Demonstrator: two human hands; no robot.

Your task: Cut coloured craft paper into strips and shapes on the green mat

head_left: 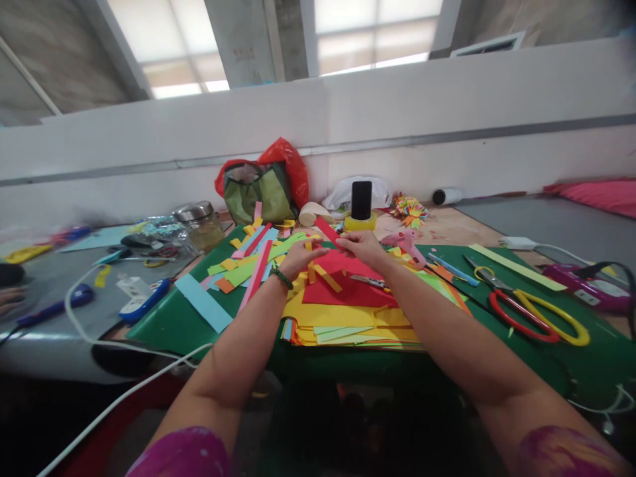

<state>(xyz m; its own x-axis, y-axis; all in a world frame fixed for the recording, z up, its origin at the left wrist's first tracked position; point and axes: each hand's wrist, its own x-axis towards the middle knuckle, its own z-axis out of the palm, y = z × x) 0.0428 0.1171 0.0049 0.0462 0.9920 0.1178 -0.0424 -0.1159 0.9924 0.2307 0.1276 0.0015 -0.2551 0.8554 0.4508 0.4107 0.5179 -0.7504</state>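
Observation:
My right hand [366,248] pinches the lower end of a red paper strip [326,229], which slants up to the left. Facing it, my left hand [299,257], with a dark beaded bracelet on the wrist, has its fingertips closed around a narrow yellow paper strip [311,273]. Beneath both hands lies a red sheet [318,293] on a stack of yellow sheets [301,311]. Another short yellow strip [328,279] and a utility knife [366,281] rest on the red sheet, the knife partly hidden by my right forearm.
Cut paper strips [256,255] pile up left of my hands. Scissors [521,301] and a pink glue gun [405,244] lie to the right. A phone [361,200] stands behind on a yellow base. A glass jar [201,228] and white cable [144,391] are on the left.

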